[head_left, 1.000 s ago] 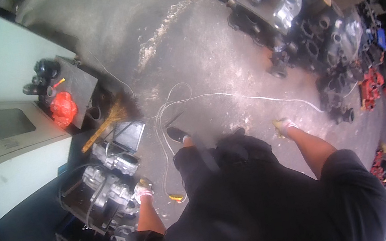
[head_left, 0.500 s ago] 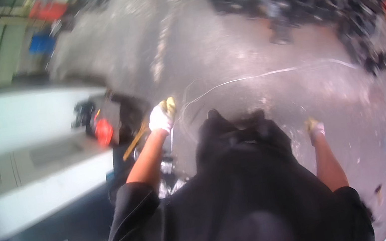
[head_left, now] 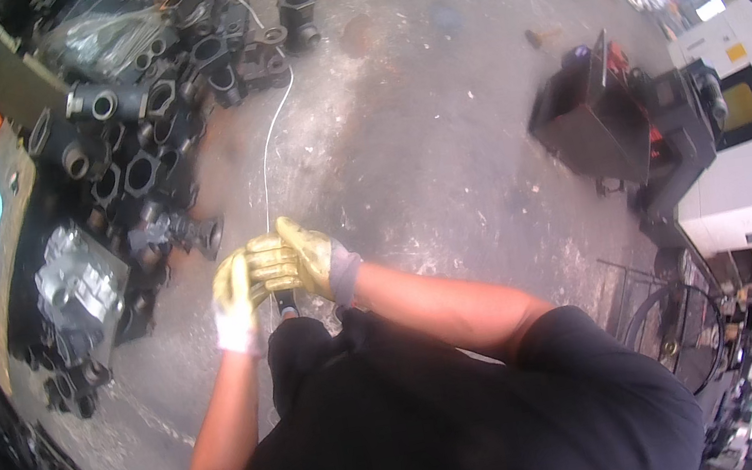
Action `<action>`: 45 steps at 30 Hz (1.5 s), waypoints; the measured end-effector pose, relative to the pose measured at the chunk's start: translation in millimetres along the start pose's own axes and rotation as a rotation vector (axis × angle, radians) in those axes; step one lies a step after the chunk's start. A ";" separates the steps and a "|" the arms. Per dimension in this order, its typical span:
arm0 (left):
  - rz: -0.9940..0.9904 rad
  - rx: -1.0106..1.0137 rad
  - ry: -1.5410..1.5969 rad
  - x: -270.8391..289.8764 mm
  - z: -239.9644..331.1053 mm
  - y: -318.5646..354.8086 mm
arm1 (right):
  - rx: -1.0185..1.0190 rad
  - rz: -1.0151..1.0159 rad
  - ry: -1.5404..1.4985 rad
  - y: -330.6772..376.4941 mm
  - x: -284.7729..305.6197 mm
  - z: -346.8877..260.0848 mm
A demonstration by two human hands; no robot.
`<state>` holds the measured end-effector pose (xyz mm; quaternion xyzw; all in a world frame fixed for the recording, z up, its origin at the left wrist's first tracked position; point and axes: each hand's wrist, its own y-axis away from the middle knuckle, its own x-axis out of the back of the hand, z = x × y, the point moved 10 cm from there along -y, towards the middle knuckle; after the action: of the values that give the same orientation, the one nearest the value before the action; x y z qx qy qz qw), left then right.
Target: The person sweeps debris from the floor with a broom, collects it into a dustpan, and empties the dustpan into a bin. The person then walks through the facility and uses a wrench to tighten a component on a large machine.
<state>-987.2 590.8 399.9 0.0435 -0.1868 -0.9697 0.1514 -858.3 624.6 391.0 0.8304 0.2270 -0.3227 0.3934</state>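
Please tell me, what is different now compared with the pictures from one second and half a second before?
Both gloved hands came together in front of the body: the left hand and the right hand, earlier spread apart at the sides, now meet around a dark handle by the thin white hose. The view also turned, so the cast metal parts lie upper left. The gloves stayed on.

Grey floor [head_left: 438, 127] with metal parts on it

Dark castings [head_left: 149, 104] lie left of the gloved fingers. A white hose [head_left: 268, 144] runs ahead of them. A black cart [head_left: 589, 118] stands far right.
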 end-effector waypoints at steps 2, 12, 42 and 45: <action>0.015 0.056 0.115 -25.5 16.2 -29.1 | 0.036 0.046 -0.055 -18.4 -17.1 -3.2; -0.079 0.038 0.211 -66.8 60.3 -153.3 | 0.274 -0.103 -0.072 -46.8 -61.3 -101.7; -0.476 0.012 -0.341 -405.2 11.6 -6.3 | 0.950 0.680 0.452 305.8 146.5 -112.0; -0.314 -0.007 -0.295 -386.6 16.0 -109.6 | 1.046 0.906 0.379 404.4 159.6 -74.5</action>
<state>-652.4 813.0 384.4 -0.0710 -0.1943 -0.9779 -0.0302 -466.6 466.2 518.0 0.9645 -0.2602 -0.0443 -0.0072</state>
